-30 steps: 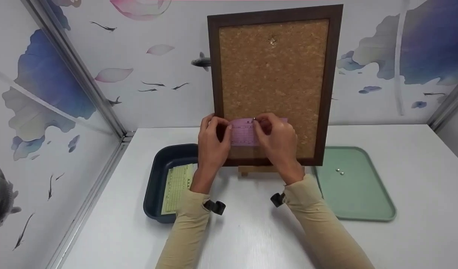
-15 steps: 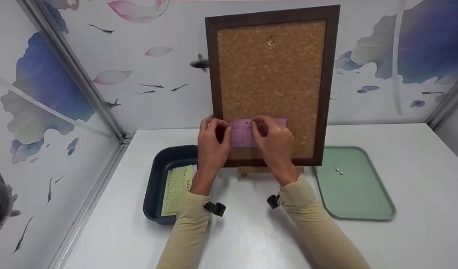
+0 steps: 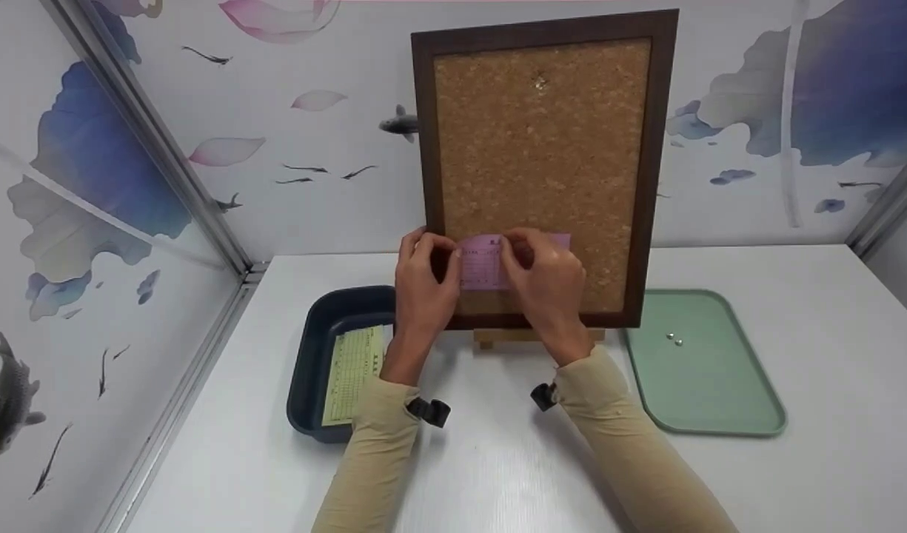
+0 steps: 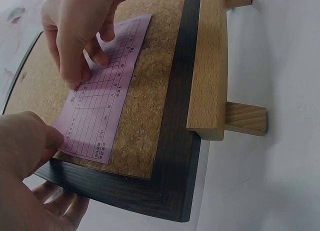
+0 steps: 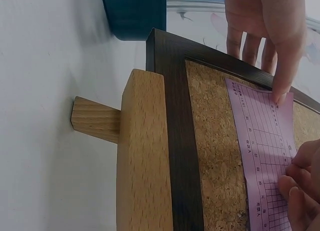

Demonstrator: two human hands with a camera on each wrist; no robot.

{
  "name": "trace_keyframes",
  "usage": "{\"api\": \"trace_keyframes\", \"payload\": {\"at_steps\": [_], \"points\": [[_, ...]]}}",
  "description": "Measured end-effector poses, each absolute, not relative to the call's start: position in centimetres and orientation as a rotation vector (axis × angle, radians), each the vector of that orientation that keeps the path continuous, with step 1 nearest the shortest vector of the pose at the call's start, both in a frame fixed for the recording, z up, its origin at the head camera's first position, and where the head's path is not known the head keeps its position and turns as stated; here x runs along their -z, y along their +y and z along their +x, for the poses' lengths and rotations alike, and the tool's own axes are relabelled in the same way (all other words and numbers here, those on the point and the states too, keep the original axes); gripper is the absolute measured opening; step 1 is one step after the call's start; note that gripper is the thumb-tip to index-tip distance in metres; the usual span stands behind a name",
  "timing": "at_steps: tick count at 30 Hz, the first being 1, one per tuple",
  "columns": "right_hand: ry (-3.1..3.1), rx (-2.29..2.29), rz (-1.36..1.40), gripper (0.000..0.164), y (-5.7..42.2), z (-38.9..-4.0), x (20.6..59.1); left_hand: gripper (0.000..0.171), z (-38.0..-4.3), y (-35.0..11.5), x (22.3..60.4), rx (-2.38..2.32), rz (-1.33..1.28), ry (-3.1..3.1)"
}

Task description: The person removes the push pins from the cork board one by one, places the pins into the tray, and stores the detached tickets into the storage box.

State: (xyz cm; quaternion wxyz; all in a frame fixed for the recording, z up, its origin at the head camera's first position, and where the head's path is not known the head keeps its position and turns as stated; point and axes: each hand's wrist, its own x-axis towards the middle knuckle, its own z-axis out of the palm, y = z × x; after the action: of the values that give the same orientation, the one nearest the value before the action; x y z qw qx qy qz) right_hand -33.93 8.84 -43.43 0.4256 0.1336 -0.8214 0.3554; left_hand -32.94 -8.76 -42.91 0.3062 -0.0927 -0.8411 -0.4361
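Note:
A pink printed slip (image 3: 481, 263) lies against the lower part of a framed cork board (image 3: 543, 155). My left hand (image 3: 427, 289) grips the board's left edge. Its thumb (image 5: 286, 81) presses the slip's left end, with the other fingers behind the dark frame (image 4: 112, 188). My right hand (image 3: 549, 289) pinches at the slip's upper edge, near its middle. The silver push pin at those fingertips is now hidden by them. In the left wrist view the right fingers (image 4: 75, 66) are curled close against the paper.
A wooden easel (image 4: 210, 66) props up the board. On the left stands a dark blue bin (image 3: 305, 370) holding yellow-green slips (image 3: 355, 370). The green tray (image 3: 712, 392) on the right carries two small silver pins (image 3: 674, 339). A patterned wall rises behind.
My right hand has shifted slightly left and down, and its fingers now cover the silver pin that showed a second ago. My left hand stays at the board's edge.

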Motion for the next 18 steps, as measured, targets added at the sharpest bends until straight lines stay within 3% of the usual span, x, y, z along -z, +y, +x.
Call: {"api": "trace_keyframes", "payload": {"at_steps": [18], "points": [[-2.055, -0.882, 0.328, 0.018, 8.74, -33.85, 43.90, 0.010, -32.81, -8.74, 42.94, 1.166, -0.242, -2.228]]}}
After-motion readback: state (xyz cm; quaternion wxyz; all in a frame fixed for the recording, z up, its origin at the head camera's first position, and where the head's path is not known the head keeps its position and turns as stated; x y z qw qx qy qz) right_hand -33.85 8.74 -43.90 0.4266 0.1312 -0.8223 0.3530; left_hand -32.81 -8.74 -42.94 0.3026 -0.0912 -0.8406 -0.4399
